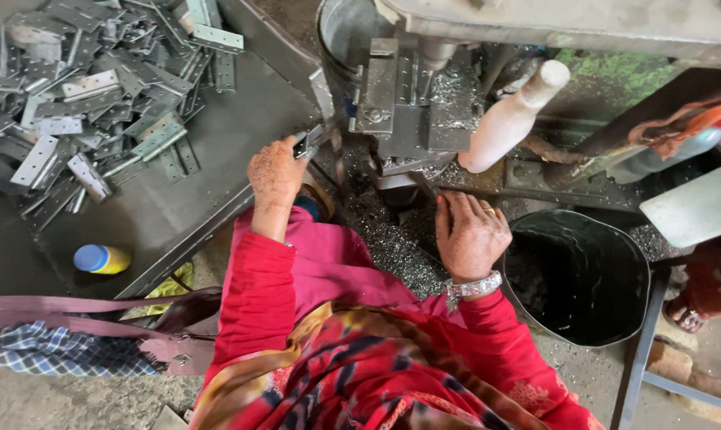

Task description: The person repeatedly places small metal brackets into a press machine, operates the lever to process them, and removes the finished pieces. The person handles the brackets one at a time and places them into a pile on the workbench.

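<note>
**Left hand feeding a hinge plate into the press, right hand parked**

Left fingers are pinched together on a small metal hinge plate (311, 140), gripping its near end; the far end pokes toward the press tooling (408, 99) at about 2 o'clock from the left hand (274, 171). The plate sits at the edge of the tray, right at the mouth of the die area, not yet under the punch as far as I can tell.

Right hand (468, 232) lies flat, fingers loosely spread and holding nothing, resting on a surface littered with metal swarf (392, 239) just below the tooling. Bangle on that wrist.

Handling judgement: the plate looks like thin stamped steel, so stiff, light, hard-edged, probably a bit oily or slick (punched holes and burrs likely, so edges could cut). Best hold is the near end, thumb and fingers across the flat faces, keeping fingertips clear of the die.

Outward from the hands:
- 10 o'clock of the left hand: heap of similar hinge plates (97, 87) on the grey metal tray (217, 159).
- 8 o'clock: small yellow bottle with blue cap (101, 259).
- 1 o'clock of the right hand: pale press lever handle (511, 115).
- 4 o'clock: black bucket (579, 275), interior dark, contents unclear.
</note>
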